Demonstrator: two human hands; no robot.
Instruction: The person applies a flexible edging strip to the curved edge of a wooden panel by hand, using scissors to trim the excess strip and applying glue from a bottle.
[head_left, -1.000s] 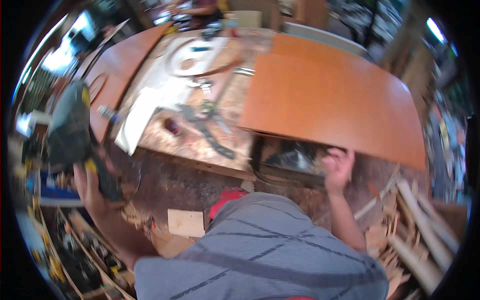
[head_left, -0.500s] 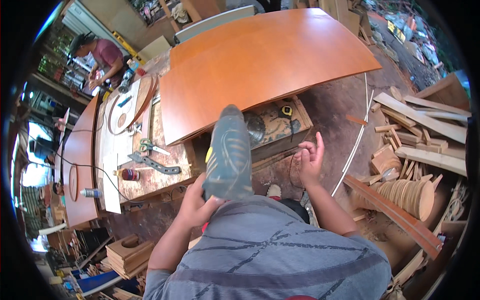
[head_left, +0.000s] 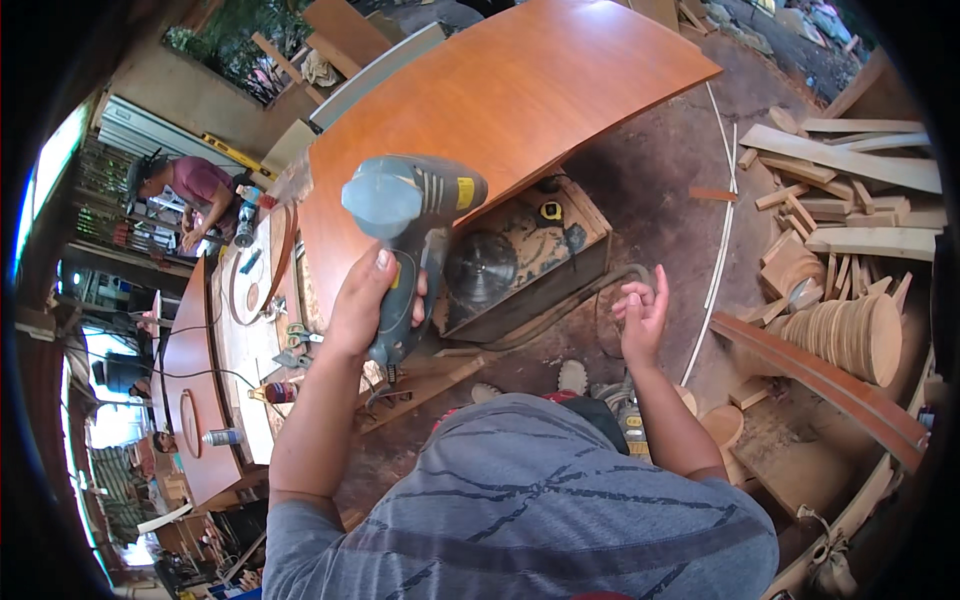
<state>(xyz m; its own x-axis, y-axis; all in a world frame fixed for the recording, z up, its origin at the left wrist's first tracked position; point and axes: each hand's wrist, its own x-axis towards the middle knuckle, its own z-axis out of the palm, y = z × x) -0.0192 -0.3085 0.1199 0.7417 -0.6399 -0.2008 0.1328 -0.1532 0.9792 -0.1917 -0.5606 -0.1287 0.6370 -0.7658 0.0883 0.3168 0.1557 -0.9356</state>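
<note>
My left hand (head_left: 362, 300) is closed round the handle of a grey-green heat gun (head_left: 382, 198), raised in front of me with its vented barrel angled toward the right. Behind the heat gun lies a large orange-brown wood panel (head_left: 520, 75). My right hand (head_left: 641, 315) is lifted over the floor, index finger stretched and other fingers partly curled, with nothing in it. Between the hands stands a wooden box-like bench (head_left: 540, 292) with a round saw blade (head_left: 482, 268) on top. A yellow tape measure (head_left: 551, 211) rests on the same bench.
Scissors (head_left: 297, 335), a dark bottle (head_left: 278, 392) and a spray can (head_left: 222, 437) are on the left worktables. A co-worker (head_left: 200, 190) bends over at far left. Wood offcuts (head_left: 850, 205), stacked discs (head_left: 850, 340) and a reddish board (head_left: 815, 385) occupy the right.
The heat gun has turned from pointing away to lying sideways and has moved left and up with my left hand. The view has shifted, revealing more of the saw bench. My right hand remains raised.
</note>
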